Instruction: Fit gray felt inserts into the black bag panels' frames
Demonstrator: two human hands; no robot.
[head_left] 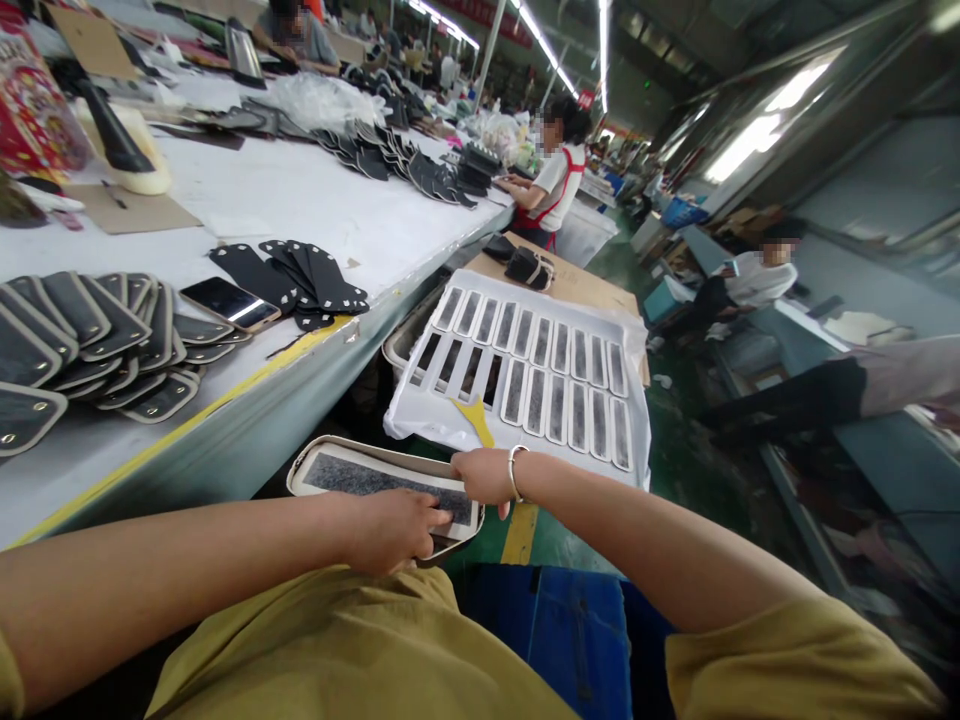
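Far left: a fanned pile of grey panels (97, 330) with pale edging and metal eyelets, on the white table (187, 195). Next, a phone (231, 303) lies face up, black cut pieces (300, 275) spread just beside it near the table's edge.

In front of you, below that edge: the shallow case (296, 472), long and pale-walled, a grey strip (341, 474) with a white border lying inside it. Your left hand (394, 525) comes over the near wall, a finger extended onto the strip toward its right end. Whether its hidden fingers also grip the wall, can't tell. Your right hand (484, 475), with a bracelet (517, 473) at the wrist, grasps the case's far right corner.

Judged from this pose: keep that corner firm so the case doesn't twist, press with a flat fingertip, and work outward to the ends. Check that the white border lies even along the walls; a skewed strip may lift at a corner.

Right, beyond your hands: a white tray (409, 412) with two rows of similar strips (556, 408), a yellow piece (476, 420) lying across its near side.
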